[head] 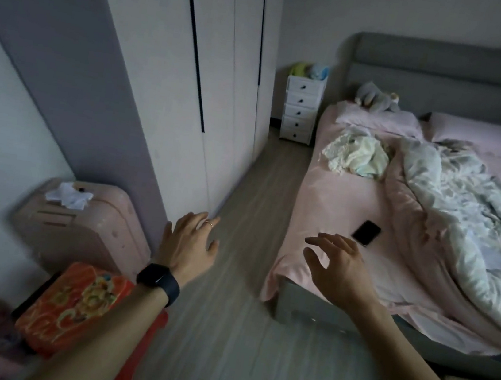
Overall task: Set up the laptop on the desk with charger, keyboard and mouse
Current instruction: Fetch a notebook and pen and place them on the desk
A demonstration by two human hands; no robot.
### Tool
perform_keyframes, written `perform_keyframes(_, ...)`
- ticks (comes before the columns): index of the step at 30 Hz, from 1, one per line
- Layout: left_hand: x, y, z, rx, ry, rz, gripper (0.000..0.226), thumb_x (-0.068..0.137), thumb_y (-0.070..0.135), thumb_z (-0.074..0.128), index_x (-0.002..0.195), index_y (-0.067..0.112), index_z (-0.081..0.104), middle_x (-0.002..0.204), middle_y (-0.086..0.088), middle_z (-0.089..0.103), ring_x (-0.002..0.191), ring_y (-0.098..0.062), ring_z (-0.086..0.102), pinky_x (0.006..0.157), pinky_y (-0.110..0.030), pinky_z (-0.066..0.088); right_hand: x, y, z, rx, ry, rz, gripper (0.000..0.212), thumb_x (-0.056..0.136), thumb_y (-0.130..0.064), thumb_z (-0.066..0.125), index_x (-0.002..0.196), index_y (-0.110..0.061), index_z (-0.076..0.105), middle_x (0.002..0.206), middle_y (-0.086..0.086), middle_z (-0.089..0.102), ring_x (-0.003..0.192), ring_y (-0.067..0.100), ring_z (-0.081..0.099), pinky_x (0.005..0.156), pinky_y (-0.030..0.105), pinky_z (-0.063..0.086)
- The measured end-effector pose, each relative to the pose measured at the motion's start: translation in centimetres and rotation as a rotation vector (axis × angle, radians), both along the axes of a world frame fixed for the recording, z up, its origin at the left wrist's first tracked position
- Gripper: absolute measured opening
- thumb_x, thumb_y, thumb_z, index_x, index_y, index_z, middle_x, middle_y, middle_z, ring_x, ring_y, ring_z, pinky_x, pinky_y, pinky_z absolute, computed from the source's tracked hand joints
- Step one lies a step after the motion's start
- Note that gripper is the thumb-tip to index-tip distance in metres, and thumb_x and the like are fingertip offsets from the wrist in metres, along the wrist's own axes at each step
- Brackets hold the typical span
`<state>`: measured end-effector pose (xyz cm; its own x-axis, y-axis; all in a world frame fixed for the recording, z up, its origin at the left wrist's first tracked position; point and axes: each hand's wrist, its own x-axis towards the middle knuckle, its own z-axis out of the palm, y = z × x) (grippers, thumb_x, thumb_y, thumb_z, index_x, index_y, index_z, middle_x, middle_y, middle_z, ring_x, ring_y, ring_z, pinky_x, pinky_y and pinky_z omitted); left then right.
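Observation:
No laptop, charger, keyboard, mouse or desk shows in the head view. My left hand [190,242] is stretched forward over the wooden floor [227,299], fingers spread and holding nothing, with a black watch on its wrist. My right hand [337,264] is raised near the corner of the bed [331,198], fingers loosely bent and holding nothing. A dark phone [365,232] lies on the pink sheet just beyond my right hand's fingertips.
A tall white wardrobe [193,85] lines the left side. A pink suitcase [83,224] and an orange patterned box [75,303] stand at lower left. A white drawer unit [300,111] sits in the far corner. Crumpled bedding [454,199] covers the bed.

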<state>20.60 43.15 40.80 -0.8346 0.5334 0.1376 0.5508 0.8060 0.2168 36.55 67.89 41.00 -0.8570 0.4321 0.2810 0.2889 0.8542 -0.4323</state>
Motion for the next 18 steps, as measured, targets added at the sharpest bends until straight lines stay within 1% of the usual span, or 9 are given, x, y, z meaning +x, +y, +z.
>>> perform_keyframes(2, -5.5, 1.8, 0.7, -0.008, -0.008, -0.008, 0.053, 0.094, 0.041, 0.049, 0.145, 0.030, 0.043, 0.152, 0.005, 0.039, 0.140, -0.021, 0.033, 0.112, -0.050, 0.028, -5.0, 1.7, 0.2, 0.010, -0.023, -0.027, 0.028, 0.094, -0.038, 0.063, 0.118, -0.028, 0.072, 0.130, 0.000, 0.066, 0.125, 0.031, 0.053, 0.103, 0.041, 0.044)
perform_keyframes(5, -13.3, 4.7, 0.8, -0.023, -0.027, -0.024, 0.053, 0.095, 0.042, 0.047, 0.147, 0.031, 0.040, 0.154, 0.006, 0.035, 0.143, -0.020, 0.027, 0.114, -0.051, 0.025, -12.0, 4.4, 0.6, 0.033, -0.060, -0.058, 0.034, 0.095, -0.042, 0.058, 0.127, -0.032, 0.067, 0.138, -0.003, 0.060, 0.133, 0.027, 0.045, 0.108, 0.041, 0.040)
perform_keyframes(9, -24.0, 9.7, 0.8, -0.027, -0.023, -0.038, 0.052, 0.096, 0.042, 0.047, 0.146, 0.031, 0.041, 0.154, 0.006, 0.036, 0.142, -0.020, 0.028, 0.114, -0.053, 0.025, -22.2, 9.2, 0.2, 0.040, -0.072, -0.073, 0.039, 0.097, -0.045, 0.053, 0.133, -0.033, 0.061, 0.143, -0.005, 0.056, 0.137, 0.024, 0.039, 0.110, 0.038, 0.037)
perform_keyframes(12, -32.8, 14.4, 0.3, -0.033, -0.031, -0.019, 0.051, 0.096, 0.041, 0.048, 0.146, 0.032, 0.042, 0.154, 0.006, 0.036, 0.142, -0.020, 0.028, 0.115, -0.053, 0.026, -31.4, 13.8, -0.2, 0.053, -0.049, -0.064, 0.038, 0.097, -0.043, 0.056, 0.133, -0.032, 0.062, 0.141, -0.004, 0.058, 0.134, 0.025, 0.044, 0.107, 0.040, 0.040)
perform_keyframes(14, -38.1, 17.4, 0.4, -0.041, -0.050, -0.007, 0.051, 0.096, 0.041, 0.047, 0.146, 0.033, 0.040, 0.155, 0.006, 0.035, 0.143, -0.019, 0.028, 0.114, -0.053, 0.026, -37.0, 16.7, -0.3, 0.055, -0.037, -0.031, 0.036, 0.095, -0.037, 0.061, 0.130, -0.028, 0.065, 0.135, 0.000, 0.062, 0.129, 0.028, 0.050, 0.104, 0.042, 0.044)
perform_keyframes(18, -47.9, 23.4, 0.8, -0.063, -0.067, -0.005, 0.051, 0.097, 0.041, 0.045, 0.147, 0.033, 0.038, 0.156, 0.007, 0.032, 0.144, -0.019, 0.026, 0.115, -0.051, 0.025, -46.7, 22.1, 0.0, 0.033, -0.053, -0.019, 0.036, 0.093, -0.036, 0.063, 0.128, -0.027, 0.065, 0.132, 0.002, 0.064, 0.126, 0.030, 0.053, 0.100, 0.045, 0.049)
